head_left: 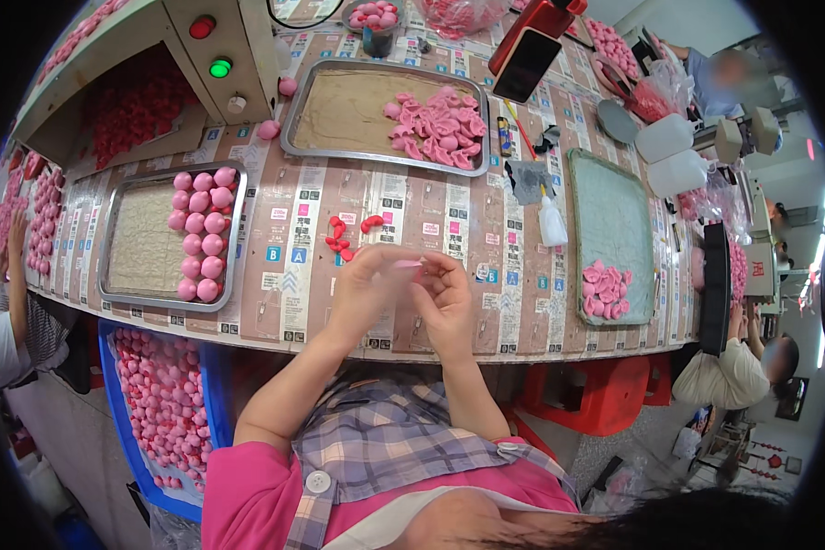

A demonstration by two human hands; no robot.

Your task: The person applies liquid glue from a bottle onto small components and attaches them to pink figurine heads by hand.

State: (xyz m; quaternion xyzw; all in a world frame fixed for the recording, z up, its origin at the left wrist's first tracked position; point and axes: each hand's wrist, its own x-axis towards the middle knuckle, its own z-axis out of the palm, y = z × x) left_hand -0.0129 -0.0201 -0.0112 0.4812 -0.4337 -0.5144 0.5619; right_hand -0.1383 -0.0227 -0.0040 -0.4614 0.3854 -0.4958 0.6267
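Observation:
My left hand [368, 286] and my right hand [445, 298] meet over the table's near edge, fingertips pinched together. Between them is a small pink piece [407, 264], mostly covered by the fingers, so its exact shape is hidden. Just beyond my left hand lie several small glossy red pieces [341, 240], with a little red cluster [371, 223] beside them. To the left, a metal tray [137, 240] holds rows of pink balls [213, 245]. Farther back, another metal tray [339, 105] carries a heap of limp pink pieces [440, 126].
A greenish tray [614, 211] with crumpled pink pieces stands at right, near a white squeeze bottle [551, 220]. A phone [527, 64] leans on a red stand. At back left is a machine with a lit green button [220, 67]. A blue crate [119, 394] of pink balls sits below.

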